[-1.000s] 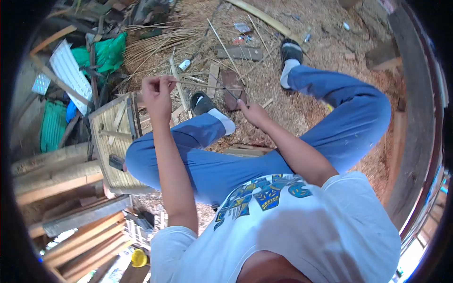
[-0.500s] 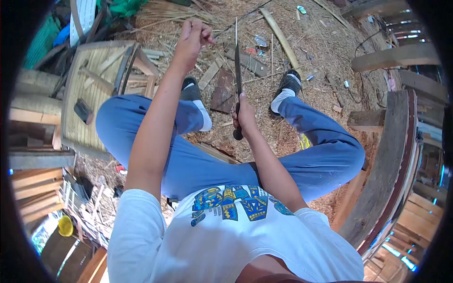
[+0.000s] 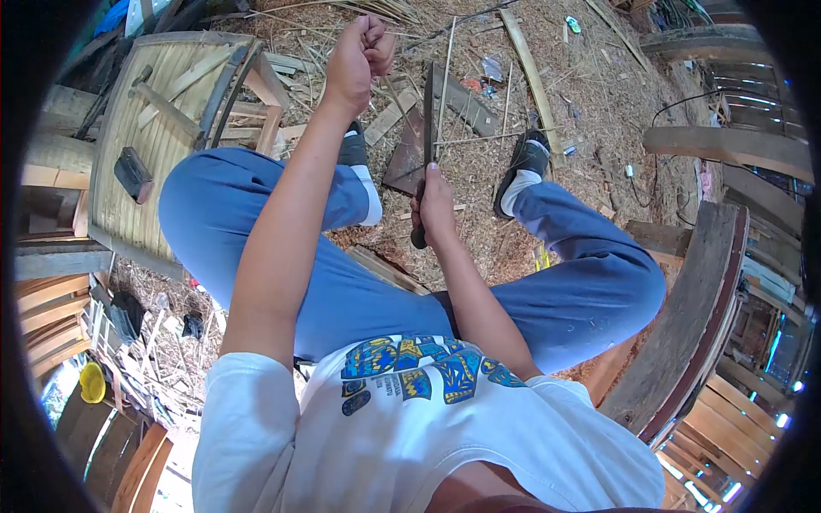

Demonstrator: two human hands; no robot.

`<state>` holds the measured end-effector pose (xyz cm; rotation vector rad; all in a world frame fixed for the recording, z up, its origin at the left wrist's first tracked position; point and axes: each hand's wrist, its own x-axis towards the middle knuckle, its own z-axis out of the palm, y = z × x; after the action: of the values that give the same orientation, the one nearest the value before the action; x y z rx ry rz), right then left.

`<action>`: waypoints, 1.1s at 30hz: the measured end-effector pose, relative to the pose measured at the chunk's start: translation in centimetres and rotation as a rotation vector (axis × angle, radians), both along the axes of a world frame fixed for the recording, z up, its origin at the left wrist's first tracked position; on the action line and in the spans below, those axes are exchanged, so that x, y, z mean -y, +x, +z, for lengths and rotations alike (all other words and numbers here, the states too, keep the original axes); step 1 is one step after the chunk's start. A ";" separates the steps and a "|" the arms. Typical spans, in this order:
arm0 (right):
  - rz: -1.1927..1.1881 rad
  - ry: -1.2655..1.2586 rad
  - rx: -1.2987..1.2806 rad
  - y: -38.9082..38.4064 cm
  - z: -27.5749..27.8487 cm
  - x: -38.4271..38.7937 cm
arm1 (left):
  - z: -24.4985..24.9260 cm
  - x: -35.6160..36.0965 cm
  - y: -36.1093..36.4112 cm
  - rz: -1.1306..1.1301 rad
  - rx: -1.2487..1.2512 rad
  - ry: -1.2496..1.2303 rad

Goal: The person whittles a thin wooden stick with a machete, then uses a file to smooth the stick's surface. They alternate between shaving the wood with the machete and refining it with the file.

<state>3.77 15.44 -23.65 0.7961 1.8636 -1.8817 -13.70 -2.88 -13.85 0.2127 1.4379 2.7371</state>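
Note:
My right hand (image 3: 434,209) is wrapped round the dark handle of a long knife (image 3: 429,115), whose blade points away from me, above the ground between my feet. A thin pale strip (image 3: 443,90) shows just right of the blade; whether it touches the knife or my hand I cannot tell. Up and to the left, my left hand (image 3: 361,64) is raised with its fingers curled in; what they hold, if anything, is hidden. Under the blade's left side lies a flat brown piece (image 3: 405,158) on the litter-covered ground.
A slatted wooden panel (image 3: 120,192) with a dark block (image 3: 133,175) on it stands left of my knee. To the right runs a thick wooden beam (image 3: 684,316). Long strips, a pale slat (image 3: 532,81) and scraps lie over the ground beyond my shoes.
The view has shifted a little. My left hand is higher in view, its fingers more tightly curled, and the knife is seen more edge-on. The right hand keeps its hold.

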 end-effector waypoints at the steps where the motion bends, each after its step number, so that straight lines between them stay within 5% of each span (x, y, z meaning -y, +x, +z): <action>1: 0.014 0.027 -0.009 0.0 -0.2 0.1 | 0.0 -0.1 -0.1 0.021 0.015 -0.013; 7: 0.092 0.073 -0.065 -0.1 -0.9 0.3 | 0.2 -0.3 0.0 0.149 0.078 -0.051; 10: 0.194 0.290 -0.219 -0.2 -1.2 0.5 | 0.0 -0.2 -0.1 0.216 0.093 -0.019; 13: 0.299 0.431 -0.103 -0.2 1.9 0.8 | -0.3 0.0 -0.2 0.237 0.101 -0.002; 27: 0.286 0.363 -0.166 0.4 -2.2 0.0 | -1.5 -0.7 -0.7 0.441 0.063 -0.041; 33: 0.225 0.245 0.117 0.7 -0.6 -1.0 | -0.8 -1.3 -0.6 0.532 0.110 -0.106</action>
<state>4.46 16.48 -24.30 0.7201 2.0391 -1.4606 -14.28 -1.54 -14.68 -0.3745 1.8168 2.9783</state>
